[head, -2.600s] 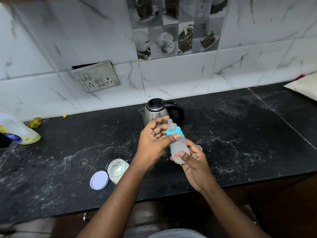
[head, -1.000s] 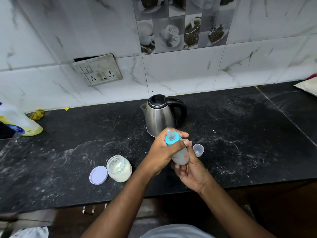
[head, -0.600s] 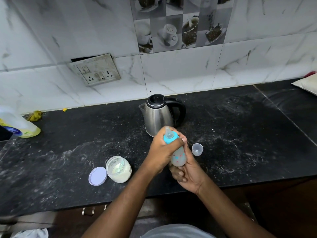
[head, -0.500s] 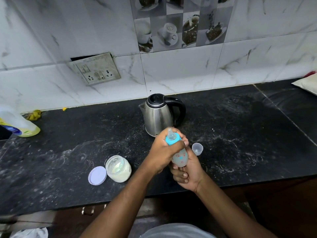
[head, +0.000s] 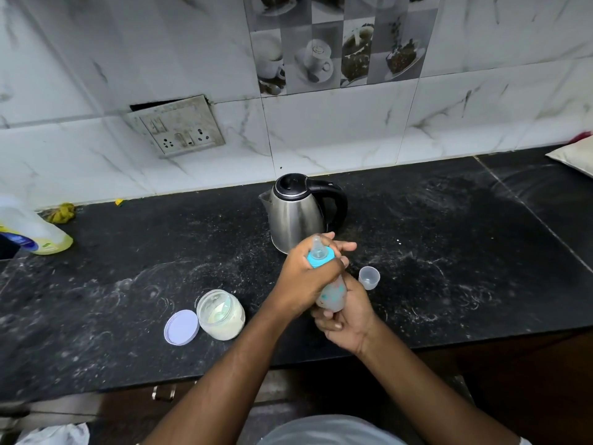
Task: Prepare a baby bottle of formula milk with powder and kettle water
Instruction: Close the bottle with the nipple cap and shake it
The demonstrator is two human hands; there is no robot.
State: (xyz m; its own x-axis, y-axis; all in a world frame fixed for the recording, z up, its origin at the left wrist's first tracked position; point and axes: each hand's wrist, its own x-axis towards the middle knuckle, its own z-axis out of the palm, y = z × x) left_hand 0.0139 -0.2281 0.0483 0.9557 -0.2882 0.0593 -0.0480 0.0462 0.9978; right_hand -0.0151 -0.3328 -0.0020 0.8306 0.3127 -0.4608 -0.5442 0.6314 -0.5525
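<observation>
Left hand (head: 306, 277) clamped on the blue collar (head: 321, 258), right hand (head: 345, 311) wrapped around the bottle (head: 332, 292), held above the counter (head: 449, 268) at six o'clock from the kettle (head: 296, 215). A cross-threaded collar would likely leak; the open powder jar (head: 220, 314) at nine o'clock risks an elbow knock.

Baby bottle (head: 332, 292) tipped further leftward, left hand (head: 309, 277) fingers splayed wider
</observation>
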